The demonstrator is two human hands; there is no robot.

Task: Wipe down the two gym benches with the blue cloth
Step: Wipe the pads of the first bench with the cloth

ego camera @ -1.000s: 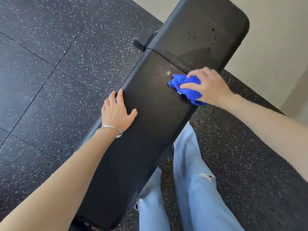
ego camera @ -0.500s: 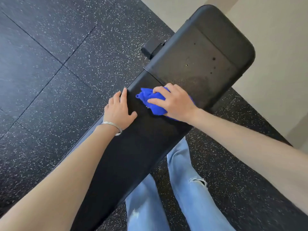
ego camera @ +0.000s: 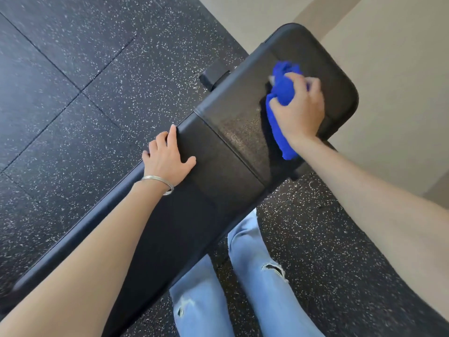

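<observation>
- The speckled black rubber floor (ego camera: 73,93) fills the left and bottom of the frame. It's laid in big square tiles with thin seams, which should give grippy footing for leaning into a wipe.
- The long black padded gym bench (ego camera: 218,171) runs diagonally from lower left to upper right. It's faintly pebbled vinyl with rounded corners, and a seam splits the long pad from the wider end pad. I'd call this surface partly wiped, and no second bench is in view.
- Light blue ripped denim jeans (ego camera: 262,276) show at bottom centre, with the legs just beside the near edge of the surface.
- The right hand (ego camera: 300,110) is at upper right, its fingers (ego camera: 313,86) curled tight round the bunched bright blue cloth (ego camera: 281,93) and pressing it onto the end pad. To do this well, make firm, overlapping passes out to the rounded rim and into the seam, where grime likely collects.
- The left hand (ego camera: 167,159), centre-left, lies flat on the far edge of the long pad. Its fingers (ego camera: 172,135) are straight and spread, holding nothing, which makes a solid brace.
- That bunched bright blue cloth looks soft and thick, and a tail trails out below the right wrist. Spread flatter, it would probably cover more with each stroke.
- A thin silver wire bangle (ego camera: 158,180) circles the left wrist. It's hard metal, so it's best held clear of the vinyl.
</observation>
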